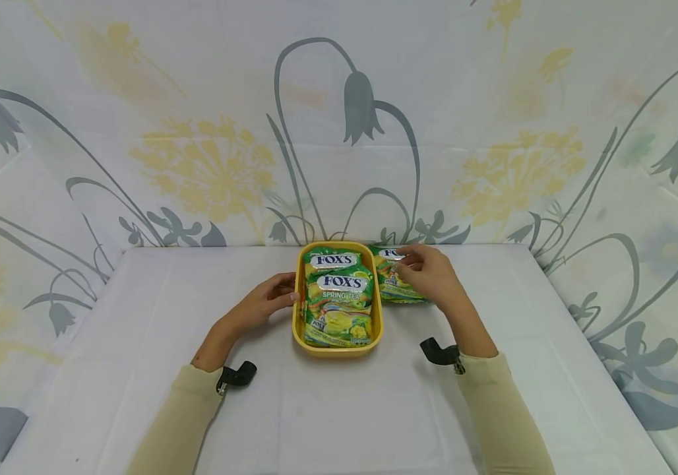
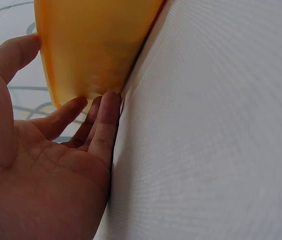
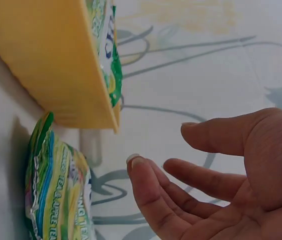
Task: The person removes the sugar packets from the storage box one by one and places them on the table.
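A yellow plastic tray [image 1: 339, 353] stands on the table with green Fox's Spring Tea candy packets [image 1: 339, 310] lying in it, one overlapping another. My left hand [image 1: 258, 305] is at the tray's left side; in the left wrist view its thumb and fingertips touch the yellow wall [image 2: 93, 45], fingers loosely bent. On the table against the tray's right side lies another green candy packet [image 1: 391, 290]. Over that packet hovers my right hand [image 1: 431, 276], partly covering it. In the right wrist view its thumb and fingers are apart with nothing between them, and the packet [image 3: 63, 190] lies below.
A white cloth [image 1: 327, 422] covers the table. Behind it rises a floral-patterned fabric backdrop [image 1: 315, 165], close to the tray's far edge. Each wrist carries a black camera mount [image 1: 239, 375].
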Available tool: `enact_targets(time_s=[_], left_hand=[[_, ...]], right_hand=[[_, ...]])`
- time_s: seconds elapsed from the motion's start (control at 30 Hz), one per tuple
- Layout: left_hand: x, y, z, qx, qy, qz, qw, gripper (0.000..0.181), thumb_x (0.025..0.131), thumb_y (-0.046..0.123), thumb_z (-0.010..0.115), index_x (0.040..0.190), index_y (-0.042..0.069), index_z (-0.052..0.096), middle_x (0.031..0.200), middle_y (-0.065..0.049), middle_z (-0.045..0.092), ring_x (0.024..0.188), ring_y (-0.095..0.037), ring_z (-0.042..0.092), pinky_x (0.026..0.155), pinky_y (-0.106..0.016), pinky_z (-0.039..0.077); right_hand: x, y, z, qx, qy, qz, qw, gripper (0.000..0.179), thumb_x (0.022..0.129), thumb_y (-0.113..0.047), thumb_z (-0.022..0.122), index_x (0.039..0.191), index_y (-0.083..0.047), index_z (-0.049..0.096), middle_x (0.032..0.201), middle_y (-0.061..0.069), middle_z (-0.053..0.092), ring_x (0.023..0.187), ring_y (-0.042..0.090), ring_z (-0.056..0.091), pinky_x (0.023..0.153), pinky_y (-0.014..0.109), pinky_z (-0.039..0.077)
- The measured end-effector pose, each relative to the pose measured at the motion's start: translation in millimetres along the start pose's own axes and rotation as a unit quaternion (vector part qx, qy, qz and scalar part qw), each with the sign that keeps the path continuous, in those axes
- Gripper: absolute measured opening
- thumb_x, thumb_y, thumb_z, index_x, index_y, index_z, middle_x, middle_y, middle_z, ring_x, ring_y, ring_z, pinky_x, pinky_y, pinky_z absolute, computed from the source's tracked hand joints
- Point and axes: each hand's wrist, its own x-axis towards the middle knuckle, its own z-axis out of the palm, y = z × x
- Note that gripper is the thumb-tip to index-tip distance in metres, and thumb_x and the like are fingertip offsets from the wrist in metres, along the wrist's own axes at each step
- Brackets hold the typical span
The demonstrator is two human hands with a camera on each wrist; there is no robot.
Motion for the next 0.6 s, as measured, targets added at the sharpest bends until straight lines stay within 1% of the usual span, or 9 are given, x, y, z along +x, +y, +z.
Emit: enact_targets(time_s=[0.07,0.17,0.47,0.6], left_hand=[[0.1,0.3,-0.5,0.001,-0.001,0.001,1.0,0.068,0.109,0.03,0.063,0.162,0.0,0.035,0.159,-0.021,0.047,0.146,-0.039,0.049,0.122,-0.055,0.039],[0.0,0.7,-1.0,-0.001,-0.002,0.001,1.0,0.068,0.109,0.03,0.063,0.163,0.0,0.034,0.159,-0.021,0.046,0.146,-0.039,0.048,0.122,-0.055,0.039],[-0.7,1.8,-0.5,-0.001,-0.002,-0.003,1.0,0.067,0.109,0.03,0.062,0.163,0.001,0.035,0.16,-0.021,0.046,0.146,-0.039,0.048,0.122,-0.055,0.039],[-0.3,2.1,-0.3,-0.002,-0.003,-0.002,1.0,0.067,0.109,0.03,0.062,0.163,0.001,0.035,0.159,-0.021,0.047,0.145,-0.038,0.048,0.122,-0.055,0.039]], right_hand=[[-2.0,-5.2,1.5,0.006,-0.011,-0.01,0.9999,0.042,0.103,-0.019,0.067,0.141,0.0,0.063,0.123,0.021,0.072,0.11,0.036,0.073,0.091,0.053,0.06],[-5.1,-12.8,4.3,0.004,-0.017,-0.018,0.9997,0.041,0.103,-0.02,0.068,0.139,-0.001,0.064,0.121,0.019,0.073,0.108,0.034,0.073,0.09,0.051,0.061],[-12.9,-29.4,15.4,0.003,-0.047,-0.025,0.9986,0.041,0.104,-0.021,0.069,0.139,0.0,0.065,0.117,0.017,0.074,0.104,0.031,0.074,0.086,0.045,0.063],[-16.2,-35.0,20.4,0.009,-0.071,-0.034,0.9968,0.04,0.103,-0.019,0.068,0.137,0.002,0.065,0.115,0.016,0.075,0.1,0.029,0.075,0.085,0.044,0.063]])
